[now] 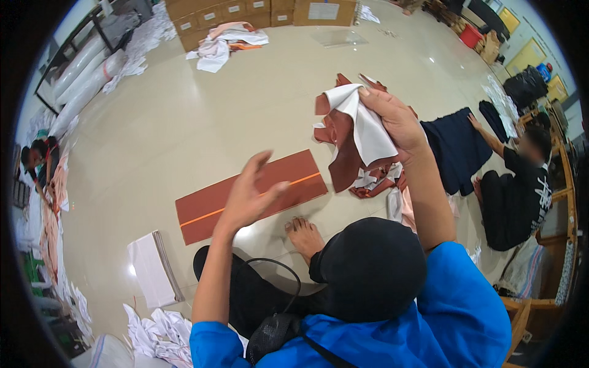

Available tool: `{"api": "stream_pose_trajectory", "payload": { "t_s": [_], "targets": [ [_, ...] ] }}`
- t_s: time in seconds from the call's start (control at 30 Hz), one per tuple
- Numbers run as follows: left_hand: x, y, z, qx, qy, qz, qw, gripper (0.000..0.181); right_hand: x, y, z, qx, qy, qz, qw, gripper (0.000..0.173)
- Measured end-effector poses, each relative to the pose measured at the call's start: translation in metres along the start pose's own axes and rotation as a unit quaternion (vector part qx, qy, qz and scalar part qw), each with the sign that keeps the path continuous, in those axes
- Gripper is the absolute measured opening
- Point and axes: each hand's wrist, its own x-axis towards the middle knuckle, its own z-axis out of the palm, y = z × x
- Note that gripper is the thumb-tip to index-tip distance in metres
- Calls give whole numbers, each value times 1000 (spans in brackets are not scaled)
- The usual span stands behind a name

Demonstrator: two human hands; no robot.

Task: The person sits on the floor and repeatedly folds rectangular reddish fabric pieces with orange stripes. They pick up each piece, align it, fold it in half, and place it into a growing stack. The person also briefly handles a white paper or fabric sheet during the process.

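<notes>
My right hand [398, 122] is raised and grips a crumpled bunch of cloth pieces [363, 131], white on one face and reddish-brown on the other. Brown and white scraps [377, 184] lie on the floor below and behind it. My left hand [251, 195] has its fingers apart and holds nothing; it is over a long reddish-brown fabric strip [294, 170] with an orange line along its length. Whether that hand touches the strip, I cannot tell. A folded pale cloth stack [154, 271] lies on the floor to the left, near my knee.
At the right, a person [515, 188] sits with a hand on dark navy cloth [455, 152]. People [41, 161] are at the far left. Cardboard boxes [276, 14] stand ahead, with a cloth heap [225, 43] before them. White scraps [161, 336] lie at lower left.
</notes>
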Motion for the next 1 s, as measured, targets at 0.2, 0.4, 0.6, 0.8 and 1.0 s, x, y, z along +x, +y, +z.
{"api": "stream_pose_trajectory", "payload": {
  "t_s": [0.2, 0.4, 0.6, 0.8, 1.0],
  "targets": [
    [28, 90, 10, -194, -56, 67, 977, 58, 16, -66, 71, -83, -108, -32, 990, 29],
    [-1, 58, 1, -157, -137, -84, 974, 53, 38, -108, 58, 33, -128, -82, 988, 33],
    [-94, -20, -34, -189, -103, -182, 959, 47, 50, -71, -24, 122, -61, -60, 989, 35],
    [-177, -13, -97, -397, 156, -140, 893, 57, 4, 102, -89, 207, -38, 77, 975, 39],
    [-207, -20, -116, -344, 217, -277, 871, 41, -67, 239, -71, 204, 34, 278, 938, 48]
  ]
}}
